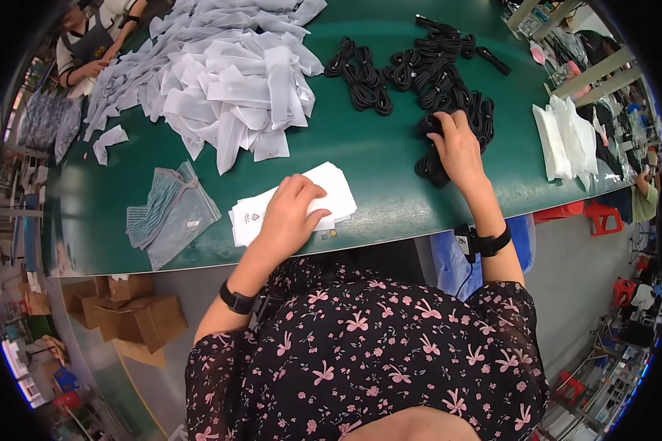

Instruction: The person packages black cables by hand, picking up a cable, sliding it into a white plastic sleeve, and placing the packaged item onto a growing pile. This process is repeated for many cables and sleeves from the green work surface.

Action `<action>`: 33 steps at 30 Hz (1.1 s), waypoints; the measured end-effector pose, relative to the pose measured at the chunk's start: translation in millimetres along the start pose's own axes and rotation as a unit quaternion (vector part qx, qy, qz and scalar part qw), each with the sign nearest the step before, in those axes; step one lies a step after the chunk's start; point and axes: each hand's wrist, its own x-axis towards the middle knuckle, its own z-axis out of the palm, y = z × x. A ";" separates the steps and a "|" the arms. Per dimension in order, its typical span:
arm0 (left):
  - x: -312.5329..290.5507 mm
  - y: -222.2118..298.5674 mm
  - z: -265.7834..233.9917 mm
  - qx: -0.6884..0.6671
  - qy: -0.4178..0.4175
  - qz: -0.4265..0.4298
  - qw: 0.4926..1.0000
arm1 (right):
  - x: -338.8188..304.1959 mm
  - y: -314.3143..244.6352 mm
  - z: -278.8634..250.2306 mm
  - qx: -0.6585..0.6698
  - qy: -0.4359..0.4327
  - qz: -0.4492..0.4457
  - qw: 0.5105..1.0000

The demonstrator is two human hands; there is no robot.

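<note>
My left hand [293,214] lies on a stack of flat white bags [337,185] near the table's front edge. Its fingers are curled, with the thumb and forefinger gripping the top bag. To the right, my right hand [460,151] reaches into the near end of a pile of coiled black cables [441,73]. Its thumb and fingers close around one coiled black cable [427,126], partly hidden by the hand. Another cable coil [431,170] lies just under that hand.
A large heap of filled white bags [250,88] covers the far left of the green table [375,147]. A clear plastic bag with striped cloth [171,209] lies at left; white packets [566,140] lie at right. Across the table sits a co-worker [95,44]. Cardboard boxes [143,316] stand below.
</note>
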 end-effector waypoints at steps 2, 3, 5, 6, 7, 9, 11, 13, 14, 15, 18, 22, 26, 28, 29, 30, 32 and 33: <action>-3.6 1.4 9.3 0.049 0.014 0.039 0.998 | 2.2 -2.4 -2.3 -0.007 0.030 -0.030 0.999; -5.1 0.6 11.9 0.050 0.014 0.039 0.998 | 4.9 -8.4 -4.9 0.019 0.061 -0.057 0.996; -7.9 -1.1 15.1 0.038 0.026 0.011 0.999 | 10.4 -24.6 -9.9 0.072 0.122 -0.112 0.984; -8.8 -1.7 15.8 0.032 0.031 -0.003 0.999 | 10.3 -34.6 -12.2 0.073 0.123 -0.112 0.983; -9.4 -2.1 16.3 0.033 0.031 -0.003 0.999 | 7.9 -46.6 -15.0 0.248 0.013 -0.008 0.969; -10.5 -1.5 17.8 -0.037 0.042 -0.076 0.996 | 1.7 -68.9 -16.1 0.409 -0.097 0.096 0.902; -9.7 -0.9 18.4 -0.069 0.050 -0.113 0.990 | -0.3 -90.1 -11.8 0.500 -0.169 0.151 0.836; -8.2 1.2 18.4 -0.109 0.061 -0.146 0.981 | -5.6 -97.4 -8.2 0.541 -0.206 0.174 0.796; -7.8 1.7 17.5 -0.129 0.067 -0.163 0.976 | -9.9 -98.7 -2.8 0.502 -0.188 0.085 0.840; -7.4 1.4 16.6 -0.129 0.068 -0.163 0.976 | -14.2 -100.1 1.7 0.457 -0.168 -0.003 0.873; -4.9 0.7 14.4 -0.138 0.077 -0.171 0.973 | -22.3 -104.6 -1.3 0.375 -0.154 -0.111 0.907; -2.2 -0.3 10.0 -0.141 0.088 -0.172 0.971 | -26.5 -106.9 -10.5 0.297 -0.169 -0.149 0.928; -2.0 -1.0 10.5 -0.160 0.093 -0.150 0.971 | -29.0 -104.0 -13.0 0.266 -0.172 -0.144 0.937; -2.2 -0.3 10.4 -0.160 0.092 -0.143 0.972 | -29.8 -103.2 -13.1 0.259 -0.175 -0.141 0.939; -2.5 0.2 10.4 -0.160 0.090 -0.136 0.974 | -30.2 -103.4 -13.5 0.259 -0.175 -0.141 0.939; -2.6 0.5 10.3 -0.160 0.088 -0.129 0.975 | -31.0 -104.0 -14.1 0.257 -0.156 -0.133 0.944; -3.2 -1.8 10.0 -0.159 0.084 -0.138 0.974 | -32.8 -105.1 -15.4 0.253 -0.117 -0.117 0.953; -3.7 -3.4 9.8 -0.159 0.080 -0.148 0.973 | -33.9 -105.3 -15.9 0.253 -0.116 -0.117 0.953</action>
